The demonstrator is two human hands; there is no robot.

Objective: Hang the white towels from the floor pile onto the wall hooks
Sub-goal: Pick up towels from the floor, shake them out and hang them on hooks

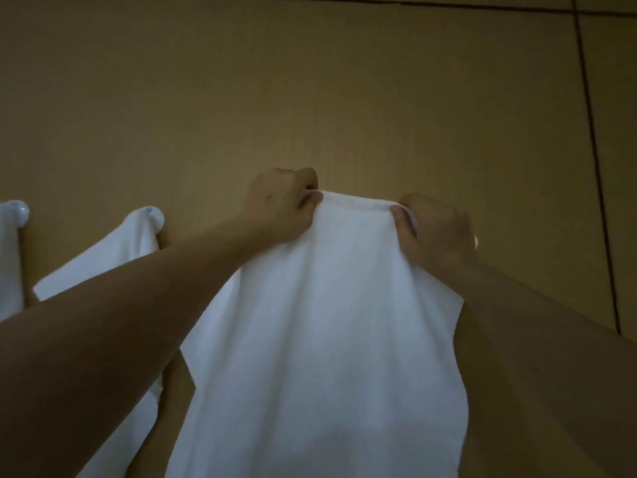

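Tan wall panels are filling the whole background, with dark seams running along the top and down the right of the frame. At the centre, a white towel is hanging down against the wall, its top edge stretched between two hands. Left hand is gripping the upper left corner with curled fingers; right hand is pinching the upper right corner (thumb pressing on the cloth). At the left, a second towel is draping from a round white hook, and another hook is showing at the far left edge.
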